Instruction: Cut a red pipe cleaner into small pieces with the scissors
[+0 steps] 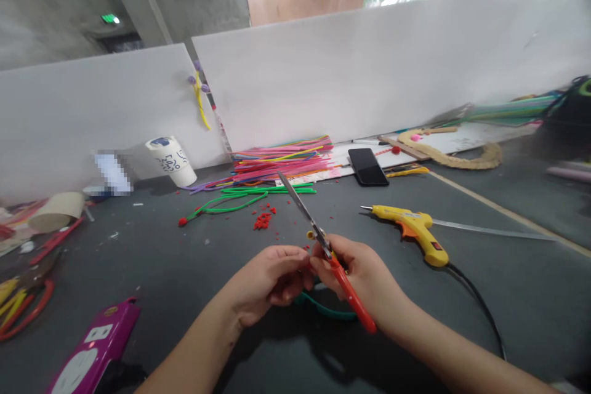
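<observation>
My right hand (364, 274) is closed around orange-handled scissors (323, 243), whose blades point up and to the left, away from me. My left hand (272, 274) is closed in a pinch on a small yellow and red piece (312, 236) right at the scissors' pivot; what it is I cannot make out. A teal pipe cleaner (325, 309) curves on the table beneath both hands. Small red snippets (263, 220) lie on the grey table (175, 265) just beyond my hands.
A yellow glue gun (415, 228) with a black cord lies to the right. Behind are a pile of coloured pipe cleaners (281, 163), green stems (240, 197), a black phone (367, 166), a paper cup (172, 161) and white partition boards (369, 68). A magenta power strip (96, 345) sits front left.
</observation>
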`<state>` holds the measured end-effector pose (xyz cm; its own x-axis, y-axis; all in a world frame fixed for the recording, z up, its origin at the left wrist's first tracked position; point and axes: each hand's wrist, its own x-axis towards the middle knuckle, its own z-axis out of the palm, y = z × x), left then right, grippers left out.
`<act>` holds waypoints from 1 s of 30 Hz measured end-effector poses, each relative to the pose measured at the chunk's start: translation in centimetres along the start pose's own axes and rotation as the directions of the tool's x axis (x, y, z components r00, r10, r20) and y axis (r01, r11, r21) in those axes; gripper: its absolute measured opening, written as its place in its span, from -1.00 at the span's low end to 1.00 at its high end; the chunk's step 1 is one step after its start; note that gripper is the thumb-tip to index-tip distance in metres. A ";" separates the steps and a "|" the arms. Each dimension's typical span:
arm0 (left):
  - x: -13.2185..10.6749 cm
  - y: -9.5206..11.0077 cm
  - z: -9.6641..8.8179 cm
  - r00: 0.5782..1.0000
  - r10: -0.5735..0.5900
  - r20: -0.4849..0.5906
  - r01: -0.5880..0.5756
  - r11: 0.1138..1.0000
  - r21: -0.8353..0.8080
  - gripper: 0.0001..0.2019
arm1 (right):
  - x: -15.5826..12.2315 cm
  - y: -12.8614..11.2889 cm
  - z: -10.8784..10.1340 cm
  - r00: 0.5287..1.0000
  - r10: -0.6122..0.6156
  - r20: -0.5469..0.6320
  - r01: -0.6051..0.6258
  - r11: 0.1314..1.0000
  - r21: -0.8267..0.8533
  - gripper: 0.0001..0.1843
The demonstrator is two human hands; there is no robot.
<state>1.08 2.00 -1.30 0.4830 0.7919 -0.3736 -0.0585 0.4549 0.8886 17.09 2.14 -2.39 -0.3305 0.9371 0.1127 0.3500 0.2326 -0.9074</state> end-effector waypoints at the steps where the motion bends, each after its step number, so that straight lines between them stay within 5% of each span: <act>1: 0.0 0.0 0.0 1.000 -0.005 0.000 0.005 1.000 0.002 -0.78 | 0.0 0.0 0.0 1.000 0.012 -0.004 -0.012 1.000 0.014 -0.90; 5: -0.1 0.1 0.2 0.999 -0.003 -0.043 0.007 0.995 0.101 -0.76 | -0.1 -0.1 0.0 0.998 0.051 -0.031 -0.048 0.996 0.076 -0.90; 8: -0.1 0.4 -0.2 0.980 0.117 -0.164 -0.034 0.897 0.440 -0.66 | 0.0 -0.2 -0.2 0.995 0.085 -0.051 -0.079 0.991 0.104 -0.89; 11: -0.1 0.7 -0.8 0.897 0.354 -0.265 -0.058 0.687 0.724 -0.68 | 0.3 -0.3 -0.4 0.989 0.140 -0.052 -0.131 0.980 0.152 -0.91; 14: -0.1 0.9 -1.0 0.847 0.440 -0.298 -0.046 0.619 0.784 -0.87 | 0.5 -0.2 -0.5 0.981 0.192 0.017 -0.191 0.958 0.215 -0.95; 19: -0.1 0.2 -0.2 0.946 0.260 -0.193 -0.109 0.816 0.568 -0.79 | 0.5 -0.2 -0.3 0.965 0.249 0.078 -0.261 0.932 0.252 -0.96; 30: -0.2 0.3 0.8 0.938 0.216 -0.272 -0.124 0.939 0.320 -0.81 | 0.5 -0.8 -0.6 0.959 0.273 0.073 -0.282 0.917 0.283 -0.97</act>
<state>1.68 1.70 -0.72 0.2025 0.9518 -0.2303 0.1643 0.1988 0.9662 17.16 2.60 -1.33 -0.2851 0.9435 -0.1690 0.1665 -0.1249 -0.9781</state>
